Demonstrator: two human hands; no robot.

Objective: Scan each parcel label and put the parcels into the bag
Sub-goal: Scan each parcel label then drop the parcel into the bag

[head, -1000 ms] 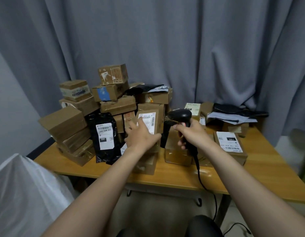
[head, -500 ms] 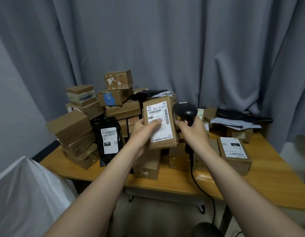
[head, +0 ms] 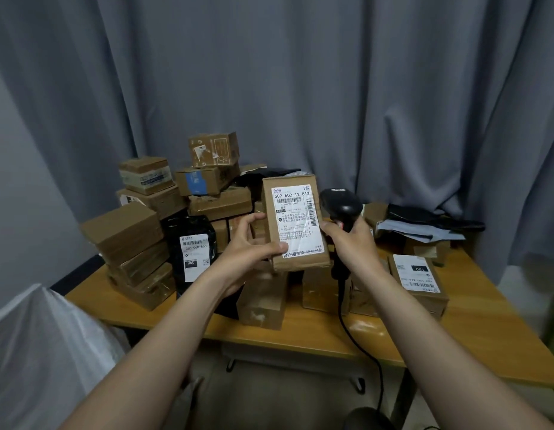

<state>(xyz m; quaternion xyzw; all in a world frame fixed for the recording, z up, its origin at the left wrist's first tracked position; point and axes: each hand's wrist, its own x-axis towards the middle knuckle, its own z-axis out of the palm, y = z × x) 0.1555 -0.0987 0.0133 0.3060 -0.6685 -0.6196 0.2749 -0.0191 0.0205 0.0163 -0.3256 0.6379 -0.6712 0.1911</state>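
White bag (head: 36, 352) at near left, beside the tabletop (head: 487, 330). Left hand (head: 244, 246): fingers curled round the parcel (head: 296, 221), held upright above the tabletop, label facing the camera. Right hand (head: 353, 243): fingers gripping the black scanner (head: 341, 206), its head just right of the parcel.

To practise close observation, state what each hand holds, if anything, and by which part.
The left hand holds the parcel by its lower left edge, thumb on the label. The right hand holds the scanner by its handle.
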